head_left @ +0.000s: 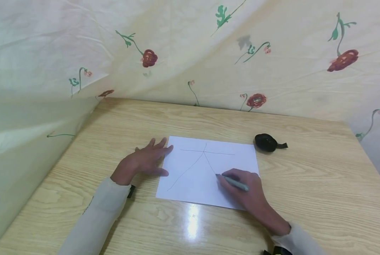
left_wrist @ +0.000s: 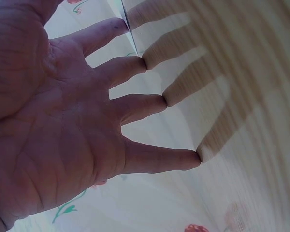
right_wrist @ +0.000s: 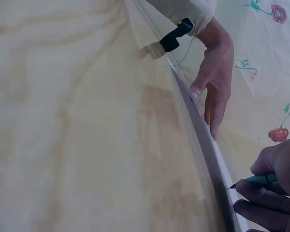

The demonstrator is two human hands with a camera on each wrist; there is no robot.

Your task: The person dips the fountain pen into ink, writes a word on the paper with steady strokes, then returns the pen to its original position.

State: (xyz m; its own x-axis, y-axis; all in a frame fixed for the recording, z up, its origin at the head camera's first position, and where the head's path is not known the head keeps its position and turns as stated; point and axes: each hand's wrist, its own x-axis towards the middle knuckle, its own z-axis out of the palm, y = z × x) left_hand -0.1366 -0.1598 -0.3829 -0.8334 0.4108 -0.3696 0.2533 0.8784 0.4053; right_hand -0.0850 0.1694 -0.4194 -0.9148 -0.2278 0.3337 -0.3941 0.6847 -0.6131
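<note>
A white sheet of paper (head_left: 190,180) lies on the wooden table, bearing thin drawn lines: one nearly level near its top, with two slanting down from a crossing point. My right hand (head_left: 248,189) pinches a teal-green pen (head_left: 237,183), its tip at the lower end of the right slanting line. In the right wrist view the pen (right_wrist: 262,179) shows between thumb and fingers. My left hand (head_left: 145,160) lies at the sheet's left edge. Its fingers are spread in the left wrist view, fingertips (left_wrist: 195,158) touching down, one right at the paper's edge.
A small black pan (head_left: 266,142) with a short handle sits just beyond the sheet's upper right corner. A pale cloth (head_left: 183,42) printed with red flowers hangs behind the wooden table (head_left: 314,184) and along its left side. Light glares off the tabletop below the sheet.
</note>
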